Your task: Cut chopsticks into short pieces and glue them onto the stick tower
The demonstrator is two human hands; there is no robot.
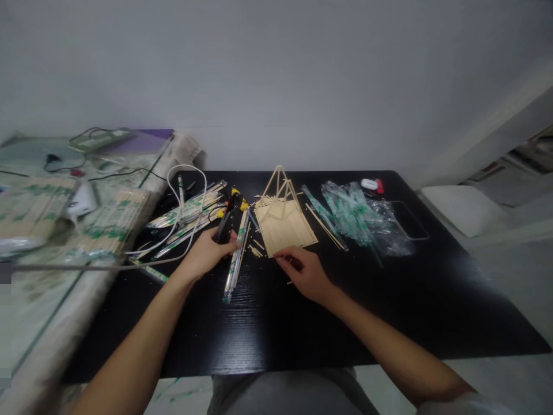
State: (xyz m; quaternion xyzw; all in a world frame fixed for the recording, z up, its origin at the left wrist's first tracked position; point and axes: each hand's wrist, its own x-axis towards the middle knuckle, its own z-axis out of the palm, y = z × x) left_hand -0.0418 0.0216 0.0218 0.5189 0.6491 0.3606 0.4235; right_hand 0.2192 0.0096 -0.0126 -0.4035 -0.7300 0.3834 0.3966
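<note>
My left hand (pixel 207 253) is closed round the black handle of a glue gun (pixel 231 216) with yellow parts, at the left middle of the black table (pixel 389 311). A wrapped pair of chopsticks (pixel 235 259) lies just right of that hand. My right hand (pixel 302 271) rests on the table with fingers pinched at the near edge of a flat panel of wooden sticks (pixel 287 225). A small stick pyramid (pixel 280 183) stands at the panel's far end. Short stick pieces (pixel 256 249) lie between my hands.
A pile of wrapped chopsticks (pixel 190 216) and a white cable (pixel 181 196) lie left of the glue gun. Empty clear wrappers (pixel 363 216) are heaped at the right, with a white and red object (pixel 372 184) behind. A cluttered side surface (pixel 52 213) adjoins the left.
</note>
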